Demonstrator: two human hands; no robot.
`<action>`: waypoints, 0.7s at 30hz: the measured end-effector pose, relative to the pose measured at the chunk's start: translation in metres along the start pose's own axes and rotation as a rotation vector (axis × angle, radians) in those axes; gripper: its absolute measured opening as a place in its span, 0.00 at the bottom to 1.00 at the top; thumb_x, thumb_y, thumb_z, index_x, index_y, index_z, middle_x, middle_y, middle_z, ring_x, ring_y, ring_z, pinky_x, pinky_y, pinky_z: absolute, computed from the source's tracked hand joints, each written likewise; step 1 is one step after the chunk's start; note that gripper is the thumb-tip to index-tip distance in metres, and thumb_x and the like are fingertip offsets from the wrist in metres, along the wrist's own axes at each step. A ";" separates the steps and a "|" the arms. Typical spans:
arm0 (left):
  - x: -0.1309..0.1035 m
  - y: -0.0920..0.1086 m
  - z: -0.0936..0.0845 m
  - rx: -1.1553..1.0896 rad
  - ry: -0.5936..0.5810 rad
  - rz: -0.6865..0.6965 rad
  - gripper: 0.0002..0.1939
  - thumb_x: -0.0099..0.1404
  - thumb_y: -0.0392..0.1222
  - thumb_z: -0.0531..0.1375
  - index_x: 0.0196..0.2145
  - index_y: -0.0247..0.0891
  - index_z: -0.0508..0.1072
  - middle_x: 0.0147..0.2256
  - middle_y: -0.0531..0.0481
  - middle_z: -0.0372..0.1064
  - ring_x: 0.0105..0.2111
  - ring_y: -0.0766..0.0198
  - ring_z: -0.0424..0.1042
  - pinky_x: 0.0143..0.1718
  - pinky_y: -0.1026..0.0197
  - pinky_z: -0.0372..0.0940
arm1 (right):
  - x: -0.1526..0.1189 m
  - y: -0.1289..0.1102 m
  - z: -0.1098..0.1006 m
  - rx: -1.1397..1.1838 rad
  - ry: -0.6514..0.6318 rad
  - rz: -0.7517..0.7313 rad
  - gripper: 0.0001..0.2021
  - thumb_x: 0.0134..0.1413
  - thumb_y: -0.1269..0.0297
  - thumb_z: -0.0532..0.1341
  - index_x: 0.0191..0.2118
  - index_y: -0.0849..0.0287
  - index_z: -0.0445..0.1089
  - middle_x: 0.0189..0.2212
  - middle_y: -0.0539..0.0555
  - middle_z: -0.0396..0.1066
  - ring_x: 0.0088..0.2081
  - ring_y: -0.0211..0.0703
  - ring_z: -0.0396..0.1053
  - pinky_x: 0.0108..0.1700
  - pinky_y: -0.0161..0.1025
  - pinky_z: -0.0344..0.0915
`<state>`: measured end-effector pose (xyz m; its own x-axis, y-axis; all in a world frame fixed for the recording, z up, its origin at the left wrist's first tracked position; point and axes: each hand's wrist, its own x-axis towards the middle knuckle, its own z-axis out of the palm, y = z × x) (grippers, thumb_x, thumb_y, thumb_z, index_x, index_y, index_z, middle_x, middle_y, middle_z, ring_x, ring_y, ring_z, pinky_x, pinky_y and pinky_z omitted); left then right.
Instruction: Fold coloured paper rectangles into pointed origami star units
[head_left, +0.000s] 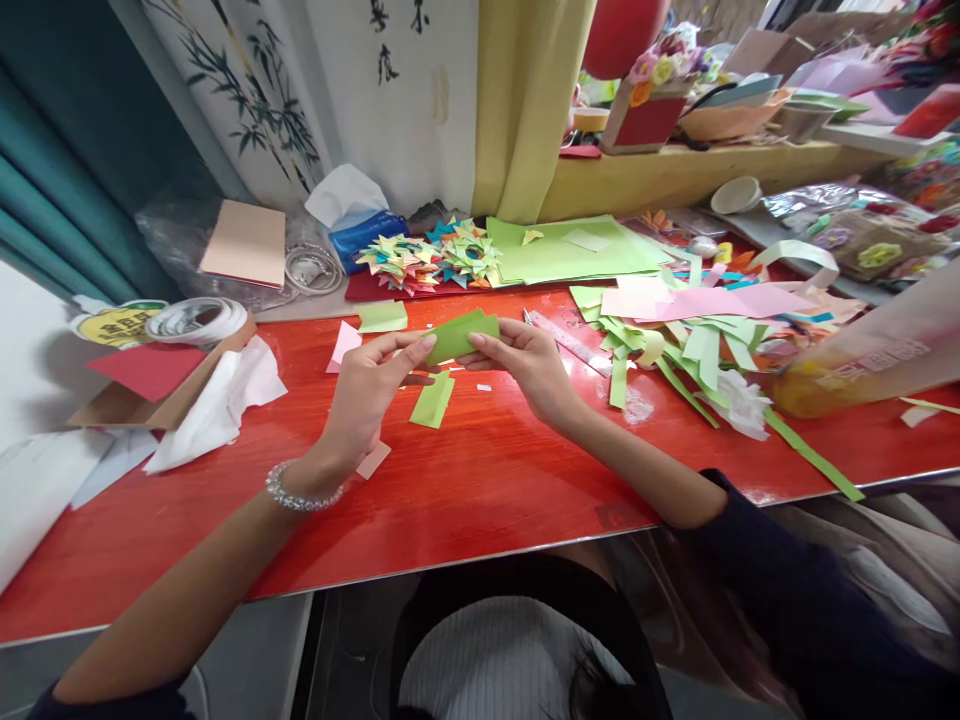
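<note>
Between my two hands, above the red table [450,510], is a piece of green paper [456,336]. My left hand [373,385] pinches its left end between thumb and fingers, and a beaded bracelet circles that wrist. At the right end, my right hand [525,362] grips the paper the same way. Just below lies a creased green paper piece [432,400]. Another green piece [382,316] and a pink piece [344,346] rest behind my left hand. A pale pink scrap [373,460] is partly behind my left wrist.
Green and pink paper strips [701,340] heap up on the right beside a pink ruler [570,342]. Folded paper wreaths [401,262] and green sheets [570,255] lie at the back. A cardboard piece [150,385] with tape rolls [196,322] sits left. A translucent bag [877,345] stands right.
</note>
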<state>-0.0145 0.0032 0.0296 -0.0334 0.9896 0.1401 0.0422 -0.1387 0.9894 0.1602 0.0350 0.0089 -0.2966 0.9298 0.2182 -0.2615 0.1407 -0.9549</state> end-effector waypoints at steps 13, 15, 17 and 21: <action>-0.003 0.001 0.005 -0.091 0.033 -0.056 0.20 0.56 0.38 0.66 0.46 0.37 0.68 0.35 0.49 0.70 0.31 0.66 0.74 0.30 0.66 0.72 | 0.000 0.001 0.000 -0.015 0.060 -0.030 0.12 0.49 0.57 0.67 0.32 0.62 0.70 0.25 0.50 0.74 0.28 0.36 0.74 0.35 0.34 0.74; -0.004 -0.001 0.005 -0.084 0.032 -0.063 0.20 0.55 0.38 0.66 0.45 0.36 0.70 0.35 0.49 0.70 0.31 0.66 0.74 0.31 0.65 0.73 | 0.000 0.002 0.000 -0.040 0.068 -0.030 0.12 0.49 0.57 0.67 0.33 0.61 0.70 0.26 0.50 0.74 0.29 0.36 0.74 0.36 0.35 0.74; -0.004 -0.002 0.006 -0.073 0.047 -0.074 0.19 0.54 0.37 0.67 0.44 0.35 0.71 0.35 0.49 0.70 0.32 0.66 0.74 0.32 0.64 0.74 | 0.000 0.002 -0.001 -0.063 0.077 -0.033 0.13 0.48 0.56 0.67 0.33 0.61 0.70 0.27 0.50 0.74 0.30 0.36 0.74 0.37 0.35 0.73; -0.004 -0.004 0.007 -0.064 0.040 -0.059 0.16 0.54 0.35 0.67 0.41 0.35 0.73 0.37 0.49 0.71 0.32 0.67 0.74 0.32 0.65 0.74 | 0.001 0.003 -0.001 -0.084 0.077 -0.047 0.12 0.49 0.56 0.67 0.32 0.60 0.70 0.25 0.49 0.73 0.28 0.36 0.73 0.36 0.36 0.73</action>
<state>-0.0078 0.0002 0.0252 -0.0740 0.9939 0.0818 -0.0246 -0.0838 0.9962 0.1605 0.0364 0.0061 -0.2136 0.9444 0.2500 -0.1945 0.2096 -0.9582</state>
